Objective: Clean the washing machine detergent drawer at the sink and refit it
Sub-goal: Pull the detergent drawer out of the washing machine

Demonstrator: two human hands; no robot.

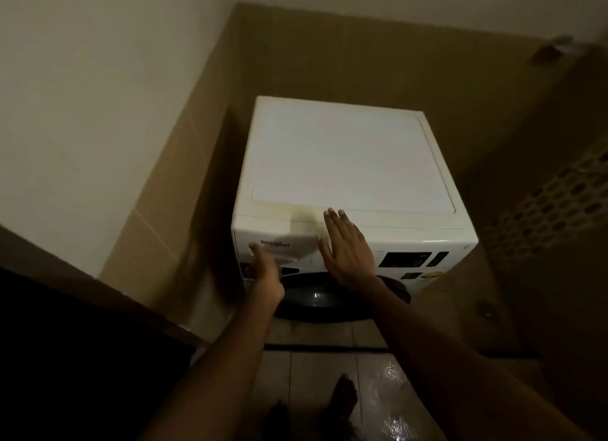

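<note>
I stand over a white washer in a dim tiled corner. My left hand reaches to the drawer, which sits closed at the top left of the front panel, beside the brand name. Whether that grip has closed on it I cannot tell. My right hand is flat and open, holding nothing. I judge this either the pull-out or the final push home; no sink shows. The drawer's white front looks clean.
</note>
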